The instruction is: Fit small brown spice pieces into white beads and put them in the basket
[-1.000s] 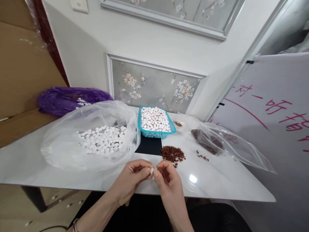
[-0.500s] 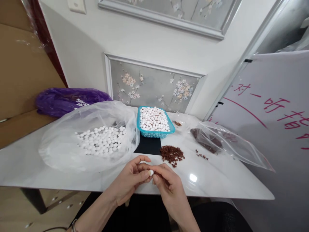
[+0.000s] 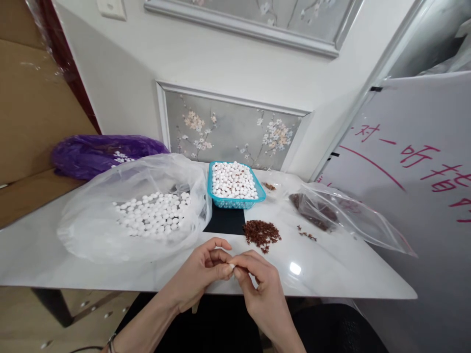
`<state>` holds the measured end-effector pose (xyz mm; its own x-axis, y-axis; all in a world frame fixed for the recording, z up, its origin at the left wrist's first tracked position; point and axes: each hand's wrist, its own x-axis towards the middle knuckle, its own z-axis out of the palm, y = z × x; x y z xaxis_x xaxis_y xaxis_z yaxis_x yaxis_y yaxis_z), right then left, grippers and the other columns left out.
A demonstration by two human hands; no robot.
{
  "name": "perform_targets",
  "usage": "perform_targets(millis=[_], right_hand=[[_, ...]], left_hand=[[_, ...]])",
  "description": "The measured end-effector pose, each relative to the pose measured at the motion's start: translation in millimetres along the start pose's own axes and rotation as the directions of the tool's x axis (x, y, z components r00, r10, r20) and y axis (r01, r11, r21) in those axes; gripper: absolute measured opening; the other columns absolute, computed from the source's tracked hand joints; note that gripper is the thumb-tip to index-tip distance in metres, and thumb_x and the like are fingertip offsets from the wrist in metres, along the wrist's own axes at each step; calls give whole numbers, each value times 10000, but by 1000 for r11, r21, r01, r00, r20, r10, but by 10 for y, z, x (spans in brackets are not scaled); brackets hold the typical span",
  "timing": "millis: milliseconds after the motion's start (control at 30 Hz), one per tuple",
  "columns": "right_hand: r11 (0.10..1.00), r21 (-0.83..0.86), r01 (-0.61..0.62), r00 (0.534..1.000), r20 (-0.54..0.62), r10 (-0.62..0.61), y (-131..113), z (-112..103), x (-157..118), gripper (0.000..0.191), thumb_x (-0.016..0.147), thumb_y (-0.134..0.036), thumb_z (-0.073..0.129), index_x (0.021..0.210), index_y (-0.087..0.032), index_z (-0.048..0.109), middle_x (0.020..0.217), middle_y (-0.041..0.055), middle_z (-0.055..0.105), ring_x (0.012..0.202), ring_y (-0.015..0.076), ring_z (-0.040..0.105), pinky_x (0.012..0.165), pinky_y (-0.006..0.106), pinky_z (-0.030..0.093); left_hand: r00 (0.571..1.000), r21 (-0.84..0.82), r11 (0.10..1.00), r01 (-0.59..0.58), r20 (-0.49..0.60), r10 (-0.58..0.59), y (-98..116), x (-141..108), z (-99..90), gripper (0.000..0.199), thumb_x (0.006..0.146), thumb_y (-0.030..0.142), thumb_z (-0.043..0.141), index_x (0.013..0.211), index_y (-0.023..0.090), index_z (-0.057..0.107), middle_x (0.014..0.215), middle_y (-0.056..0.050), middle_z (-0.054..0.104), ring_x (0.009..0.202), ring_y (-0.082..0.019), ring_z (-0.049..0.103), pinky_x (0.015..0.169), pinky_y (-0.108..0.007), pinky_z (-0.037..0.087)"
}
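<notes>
My left hand (image 3: 206,267) pinches a small white ball (image 3: 232,266) between thumb and finger, above the table's front edge. Against the ball's right side, the thumb and forefinger of my right hand (image 3: 259,279) are pressed together; whether they hold a small piece is hidden. Just beyond my right hand lies a pile of reddish-brown star-shaped pieces (image 3: 262,234). A blue basket (image 3: 238,203) heaped with white balls stands behind, by a black mat (image 3: 225,220). Left of my hands, a clear plastic bag (image 3: 91,233) lies open with many white balls in it.
A purple bag (image 3: 84,154) sits at the back left beside a cardboard box (image 3: 37,108). On the right are a clear bag (image 3: 320,211) of brown pieces and a few loose bits (image 3: 307,235). A whiteboard (image 3: 415,117) stands at the right.
My fingers have closed further over the white ball, so less of it shows. My right hand has shifted slightly, and the whole view has moved a little.
</notes>
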<state>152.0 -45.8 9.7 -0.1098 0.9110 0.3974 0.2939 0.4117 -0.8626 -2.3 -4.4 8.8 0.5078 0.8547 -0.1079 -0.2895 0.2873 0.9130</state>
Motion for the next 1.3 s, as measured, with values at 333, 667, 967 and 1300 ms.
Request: perform_targets(millis=[333,667,967,1300], right_hand=[[995,-104,-6,997,74,14,-25,-59,67,205,847,-197,542,996,-232,678,774,14,600,681,134,562,631,234,469],[883,-465,-61,984,-177,-26,142,-289,1185,252,808,-238,542,1019,-164,657,783,45,694,683,167,642,669,280,465],[842,-513,-165,972,-230,50,239,-567,1326,333,922,-266,381,1128,-132,606,687,53,692,574,148,641,623,290,475],[791,-588,-167,981,-178,76,383,-687,261,177,792,-217,510,740,-219,678,761,26,706,663,191,636,639,287,466]], left_hand=[[999,-119,992,-37,-8,36,-28,-18,4,271,710,239,726,945,185,602,757,-10,653,679,-101,584,717,-239,418],[958,267,946,-181,-171,232,261,-113,-77,186,754,323,655,872,179,653,794,-40,660,698,-141,578,693,-259,444],[869,954,296,52,-189,457,902,-158,-735,291,781,286,514,1008,216,681,1075,-88,687,989,-288,592,827,-356,414],[937,993,42,111,-119,329,844,87,-815,246,698,185,471,790,231,694,860,-67,693,822,-252,619,699,-298,405]])
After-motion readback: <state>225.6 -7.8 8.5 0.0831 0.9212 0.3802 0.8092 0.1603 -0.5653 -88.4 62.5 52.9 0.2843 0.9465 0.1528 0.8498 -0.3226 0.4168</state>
